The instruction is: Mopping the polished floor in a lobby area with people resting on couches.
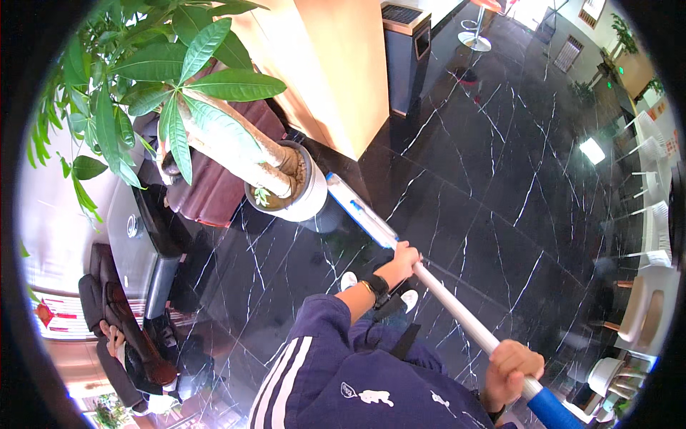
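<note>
A flat mop with a white pole slants across the floor in front of me. Wrapped around the pole low down, near the mop head, is my left hand, with a dark watch on that wrist. Higher up, just below the blue grip, my right hand is closed on the same pole. The long, pale mop head with blue edges lies on the black floor. Its far end is close beside the round planter, whether touching I cannot tell.
A thick-trunked plant leans out of the planter. Beyond it stand a wooden panel and a dark bin. A bar stool is far off, white chairs line the right. At left, a person sits by a table.
</note>
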Action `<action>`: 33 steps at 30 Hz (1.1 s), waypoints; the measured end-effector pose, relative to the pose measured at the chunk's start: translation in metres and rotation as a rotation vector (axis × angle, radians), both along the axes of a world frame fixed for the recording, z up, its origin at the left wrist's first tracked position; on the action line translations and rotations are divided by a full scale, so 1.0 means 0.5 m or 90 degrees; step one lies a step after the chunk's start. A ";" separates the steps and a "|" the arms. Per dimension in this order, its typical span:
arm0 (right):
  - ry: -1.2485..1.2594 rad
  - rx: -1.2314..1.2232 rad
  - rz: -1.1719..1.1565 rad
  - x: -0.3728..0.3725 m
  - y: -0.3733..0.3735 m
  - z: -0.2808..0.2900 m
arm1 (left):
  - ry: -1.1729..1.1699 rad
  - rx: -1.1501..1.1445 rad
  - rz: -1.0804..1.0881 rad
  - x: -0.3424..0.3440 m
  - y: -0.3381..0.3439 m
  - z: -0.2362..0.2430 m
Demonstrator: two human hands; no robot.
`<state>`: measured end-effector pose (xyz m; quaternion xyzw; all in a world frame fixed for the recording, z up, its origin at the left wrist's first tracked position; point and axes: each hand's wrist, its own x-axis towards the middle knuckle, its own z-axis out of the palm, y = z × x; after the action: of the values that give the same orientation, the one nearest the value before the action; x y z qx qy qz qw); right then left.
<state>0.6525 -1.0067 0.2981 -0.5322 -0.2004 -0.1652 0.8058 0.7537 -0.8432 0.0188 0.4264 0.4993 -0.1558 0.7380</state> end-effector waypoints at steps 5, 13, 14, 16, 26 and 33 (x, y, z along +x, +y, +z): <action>0.014 -0.025 -0.005 0.044 0.058 -0.062 | -0.089 0.088 -0.040 0.084 0.088 -0.080; 0.046 -0.021 0.025 0.128 0.149 -0.123 | -0.374 0.306 -0.092 0.112 0.199 -0.124; 0.062 -0.090 -0.025 0.122 0.134 -0.131 | -0.270 -0.060 0.208 0.127 0.142 -0.094; 0.071 -0.108 -0.086 0.110 0.097 -0.130 | -0.274 -0.131 0.175 0.082 0.083 -0.018; 0.011 -0.072 -0.006 0.030 -0.074 -0.051 | -0.204 -0.041 -0.004 -0.018 -0.079 0.018; -0.075 -0.078 0.154 -0.131 -0.142 0.041 | -0.169 -0.227 0.154 -0.183 -0.191 0.007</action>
<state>0.5868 -1.0778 0.3189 -0.5415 -0.3194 -0.0852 0.7729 0.6623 -0.9389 0.0221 0.2431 0.4101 -0.0945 0.8739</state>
